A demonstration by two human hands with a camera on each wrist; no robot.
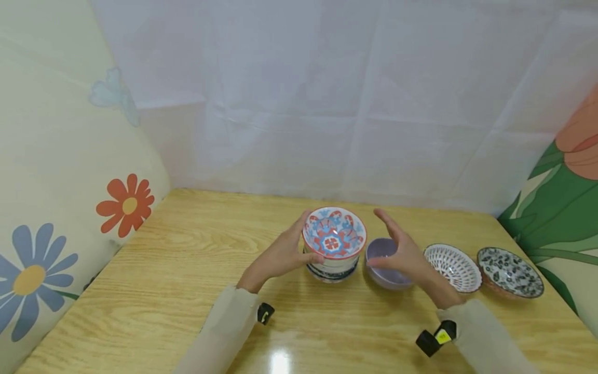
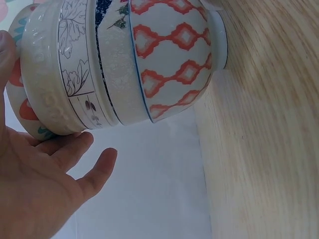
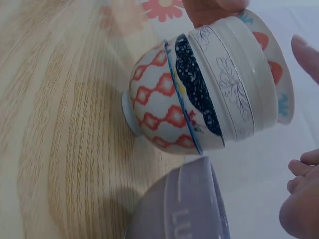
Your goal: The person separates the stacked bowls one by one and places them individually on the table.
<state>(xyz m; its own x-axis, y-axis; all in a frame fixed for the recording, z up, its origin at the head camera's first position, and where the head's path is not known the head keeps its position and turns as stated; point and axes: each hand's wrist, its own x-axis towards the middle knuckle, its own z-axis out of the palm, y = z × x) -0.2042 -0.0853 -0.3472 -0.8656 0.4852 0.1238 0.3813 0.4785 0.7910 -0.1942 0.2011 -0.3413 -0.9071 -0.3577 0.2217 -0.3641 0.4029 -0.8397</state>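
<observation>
A stack of nested bowls stands upright on the wooden table. Its top bowl (image 1: 333, 234) has a red rim with red and blue flowers inside. My left hand (image 1: 280, 252) holds this bowl at its left side, thumb toward the front and fingers behind. Below it, the left wrist view shows a white leaf-patterned bowl (image 2: 75, 64) and a bottom bowl (image 2: 172, 55) with red diamonds. Spread apart, the fingers of my right hand (image 1: 404, 254) are above the purple bowl (image 1: 384, 250) and clear of the stack. The purple bowl (image 3: 179, 209) sits close beside the stack.
Farther right on the table (image 1: 187, 270) are a white bowl (image 1: 452, 267) with a dashed pattern and a bowl with dark leaves (image 1: 510, 271). A white cloth (image 1: 289, 104) hangs behind the table, and flower-printed cloths (image 1: 56, 156) flank it.
</observation>
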